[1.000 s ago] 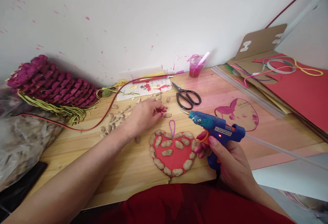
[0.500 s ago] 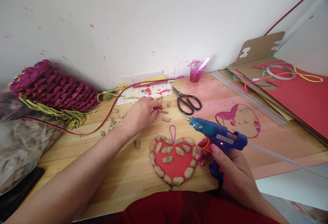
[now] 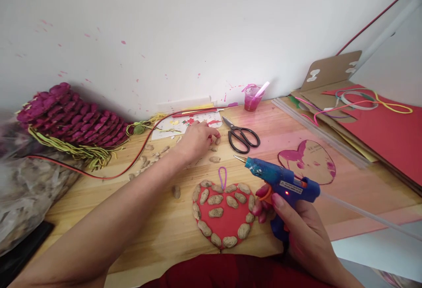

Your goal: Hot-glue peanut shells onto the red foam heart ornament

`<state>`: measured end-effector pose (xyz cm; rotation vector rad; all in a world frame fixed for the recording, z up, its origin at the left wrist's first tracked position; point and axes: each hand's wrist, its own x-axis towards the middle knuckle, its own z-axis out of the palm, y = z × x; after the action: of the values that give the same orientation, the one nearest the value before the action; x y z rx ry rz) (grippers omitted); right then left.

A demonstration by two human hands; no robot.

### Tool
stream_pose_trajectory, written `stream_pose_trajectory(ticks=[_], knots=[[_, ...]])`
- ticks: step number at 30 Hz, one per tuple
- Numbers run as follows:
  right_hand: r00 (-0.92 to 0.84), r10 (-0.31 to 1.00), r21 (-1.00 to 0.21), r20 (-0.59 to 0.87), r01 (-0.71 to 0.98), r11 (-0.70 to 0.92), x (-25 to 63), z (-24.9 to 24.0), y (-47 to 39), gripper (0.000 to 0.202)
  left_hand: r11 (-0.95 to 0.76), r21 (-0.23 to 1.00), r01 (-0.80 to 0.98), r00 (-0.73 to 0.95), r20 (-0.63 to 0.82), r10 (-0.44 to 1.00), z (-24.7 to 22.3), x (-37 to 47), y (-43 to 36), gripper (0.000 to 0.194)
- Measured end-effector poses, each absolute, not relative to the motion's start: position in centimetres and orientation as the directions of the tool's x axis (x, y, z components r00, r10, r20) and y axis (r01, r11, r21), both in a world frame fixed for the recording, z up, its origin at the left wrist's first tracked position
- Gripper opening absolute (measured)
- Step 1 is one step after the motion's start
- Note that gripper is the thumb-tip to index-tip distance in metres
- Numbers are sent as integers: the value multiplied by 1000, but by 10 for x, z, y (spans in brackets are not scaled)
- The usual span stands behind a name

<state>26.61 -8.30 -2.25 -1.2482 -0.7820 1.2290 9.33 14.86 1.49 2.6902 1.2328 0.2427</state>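
Note:
My left hand [image 3: 198,140] reaches to the far side of the table, its fingertips pinched at a peanut [image 3: 217,140]. A few loose peanuts lie just below those fingers. Wrapped around the grip of a blue hot glue gun [image 3: 273,173], my right hand [image 3: 296,217] has fingers by the orange trigger. The gun's metal nozzle points left, and a small red light glows on its side. Between my arms lies a red heart [image 3: 227,222] with peanuts along its edge and several inside it. A purple loop [image 3: 223,178] stands at its top.
Black-handled scissors [image 3: 242,136] lie beyond the nozzle. A cup of pink paint [image 3: 253,99] stands by the wall. A paint-stained cardboard heart [image 3: 308,160] is at right, near red card [image 3: 392,134]. At left are a magenta bundle [image 3: 75,118], a red cord [image 3: 138,156] and a plastic bag [image 3: 33,204].
My left hand has shifted slightly right, and its fingertips have come onto a peanut. My right hand holds the glue gun nearly still. The view has tilted a little upward.

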Motion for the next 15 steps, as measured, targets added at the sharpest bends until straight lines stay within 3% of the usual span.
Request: stream_pose_trajectory(ticks=[8,15], knots=[[250,952,-967,-175,-226,-118,268,-25,-84,28,-502,261,825,496,93,864,19,67,164,39],[269,938,-961,-218,-227,-158,269,-30,-85,28,-559,279,781,558,92,825,9,68,166,38]])
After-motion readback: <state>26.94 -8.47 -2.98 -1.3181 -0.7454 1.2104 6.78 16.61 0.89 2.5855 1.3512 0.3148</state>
